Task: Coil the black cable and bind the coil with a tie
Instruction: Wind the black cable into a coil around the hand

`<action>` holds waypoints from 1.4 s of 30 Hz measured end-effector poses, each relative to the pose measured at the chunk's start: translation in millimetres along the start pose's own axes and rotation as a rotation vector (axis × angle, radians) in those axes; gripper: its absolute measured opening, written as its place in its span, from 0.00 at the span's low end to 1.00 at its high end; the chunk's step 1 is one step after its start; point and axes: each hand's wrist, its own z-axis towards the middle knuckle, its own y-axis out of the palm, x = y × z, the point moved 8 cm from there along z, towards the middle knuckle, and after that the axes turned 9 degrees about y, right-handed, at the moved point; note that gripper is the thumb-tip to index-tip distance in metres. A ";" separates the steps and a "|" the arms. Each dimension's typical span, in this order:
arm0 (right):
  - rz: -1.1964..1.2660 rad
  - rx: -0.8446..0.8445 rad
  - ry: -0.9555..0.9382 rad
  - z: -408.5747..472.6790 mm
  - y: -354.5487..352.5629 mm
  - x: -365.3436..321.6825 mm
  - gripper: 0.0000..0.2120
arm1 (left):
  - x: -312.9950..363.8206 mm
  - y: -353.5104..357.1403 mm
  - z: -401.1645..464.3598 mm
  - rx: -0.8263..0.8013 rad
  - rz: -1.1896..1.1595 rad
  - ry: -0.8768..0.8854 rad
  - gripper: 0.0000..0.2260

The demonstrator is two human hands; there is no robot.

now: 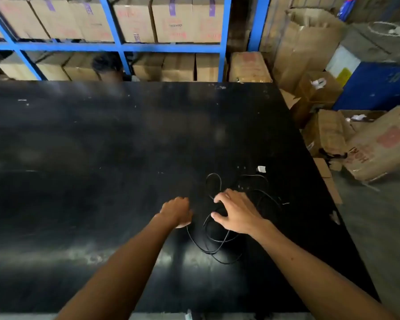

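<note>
A thin black cable lies in loose tangled loops on the black table, near its right front part. A small white plug end rests at the cable's far side. My right hand is on the loops with fingers spread and curled, pressing or pinching a strand under the fingertips. My left hand rests just left of the loops, fingers curled, and a strand runs from under its palm; whether it grips the strand is hidden. A thin light strip, possibly a tie, lies right of the cable.
Blue metal shelving with cardboard boxes stands behind the table. Crumpled cardboard boxes lie on the floor to the right. The table's right edge runs close to the cable. A person's dark hair shows behind the far edge.
</note>
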 end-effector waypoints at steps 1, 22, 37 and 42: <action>-0.010 -0.032 -0.032 -0.8 12.8 -10.1 0.22 | -5.8 8.8 -4.0 -0.025 0.010 -0.022 0.19; 0.367 -0.095 0.114 -14.7 101.6 -44.0 0.05 | -56.6 86.4 2.5 0.126 -1.400 -0.371 0.09; 1.329 -0.248 0.209 11.8 -13.1 -7.3 0.08 | 93.0 -83.3 31.5 -0.141 -1.837 0.435 0.28; 1.416 -0.174 0.200 13.0 -38.1 16.8 0.04 | 127.6 -107.5 45.0 -0.182 -1.782 0.422 0.32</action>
